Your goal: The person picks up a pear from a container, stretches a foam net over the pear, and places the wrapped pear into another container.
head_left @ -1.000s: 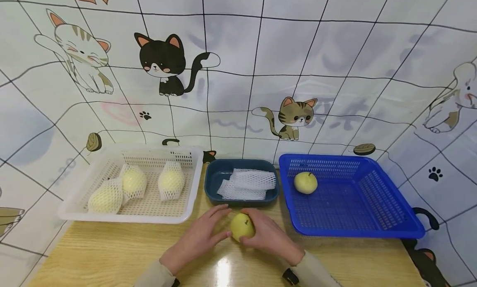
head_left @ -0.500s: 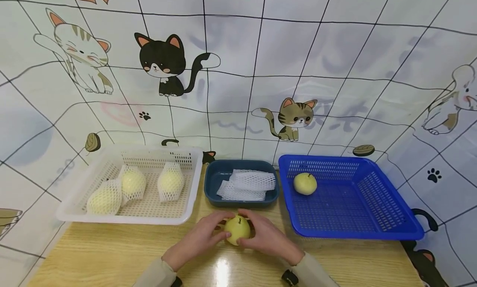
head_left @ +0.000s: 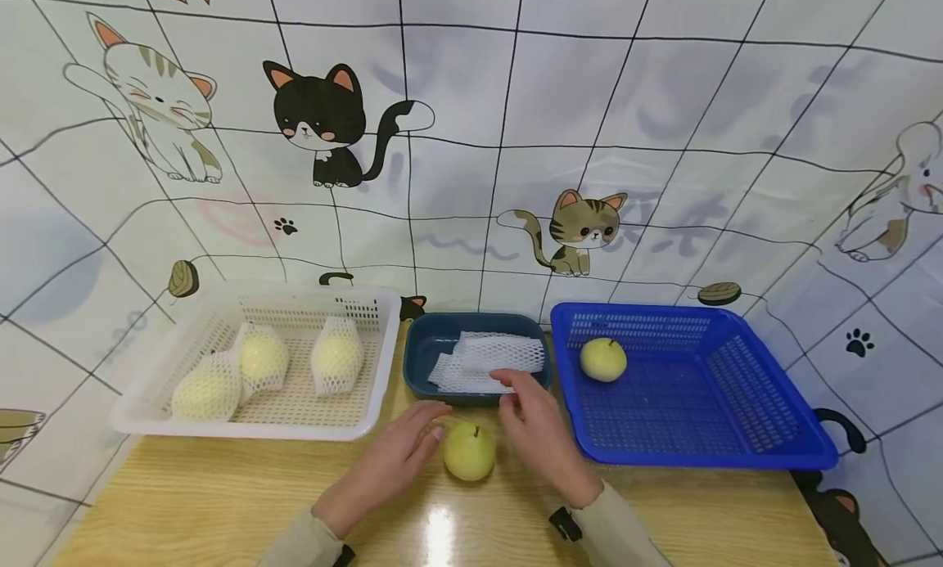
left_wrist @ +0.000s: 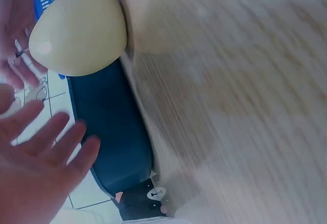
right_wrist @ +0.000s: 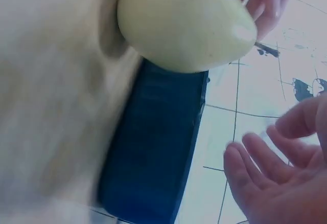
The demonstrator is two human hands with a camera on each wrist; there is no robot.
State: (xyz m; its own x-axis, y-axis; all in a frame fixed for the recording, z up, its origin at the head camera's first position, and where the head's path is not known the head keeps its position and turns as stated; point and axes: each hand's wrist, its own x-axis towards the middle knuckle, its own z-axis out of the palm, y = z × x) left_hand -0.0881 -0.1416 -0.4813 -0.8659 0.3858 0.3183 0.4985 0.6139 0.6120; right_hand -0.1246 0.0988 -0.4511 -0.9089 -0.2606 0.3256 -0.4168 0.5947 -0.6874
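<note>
A yellow-green pear stands on the wooden table with its stem up, between the two hands. Just left of it is the left hand, apart from the fruit, its fingers loosely extended and holding nothing. My right hand is raised to the pear's right, fingertips over the front rim of the dark teal tray. White foam net sleeves lie in that tray; whether the fingertips touch them I cannot tell. Both wrist views show the pear clear of the near hand.
At the left, a white basket holds 3 pears in foam nets. To the right stands a blue basket with one bare pear. A cat-printed wall covering rises behind them.
Both hands held the pear, shifting it slightly left and turning its stem upward. Now they have let go; the right hand has moved forward to the tray, and the left has drawn slightly away.
</note>
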